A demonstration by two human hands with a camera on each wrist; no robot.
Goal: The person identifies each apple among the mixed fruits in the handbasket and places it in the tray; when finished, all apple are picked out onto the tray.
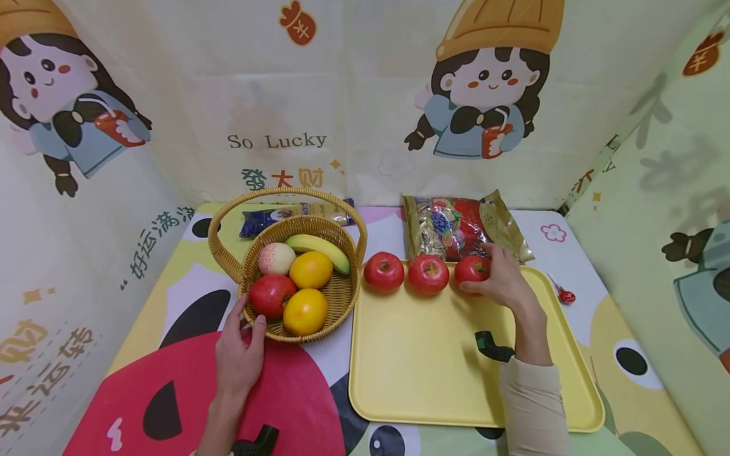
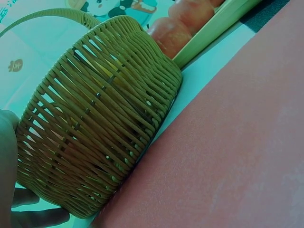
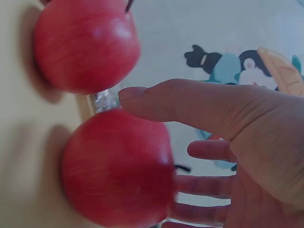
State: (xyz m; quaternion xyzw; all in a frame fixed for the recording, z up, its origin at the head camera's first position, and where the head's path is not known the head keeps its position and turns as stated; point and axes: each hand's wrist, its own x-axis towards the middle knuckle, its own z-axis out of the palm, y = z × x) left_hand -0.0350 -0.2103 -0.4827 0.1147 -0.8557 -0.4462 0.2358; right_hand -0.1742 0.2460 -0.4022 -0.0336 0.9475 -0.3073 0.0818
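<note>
Could knock the apple (image 1: 470, 270), sitting between the parted thumb and loosely spread fingers of the right hand (image 1: 506, 282), into the middle apple (image 1: 428, 275) just left of that hand by closing unevenly, or shift the basket (image 2: 104, 123), ahead of the straight-fingered left hand (image 1: 239, 358), by pressing carelessly.

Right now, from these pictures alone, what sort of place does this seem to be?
Probably a small staged tabletop set: cartoon-printed sheeting walls the table on three sides, and a fruit basket stands beside a yellow tray.
</note>
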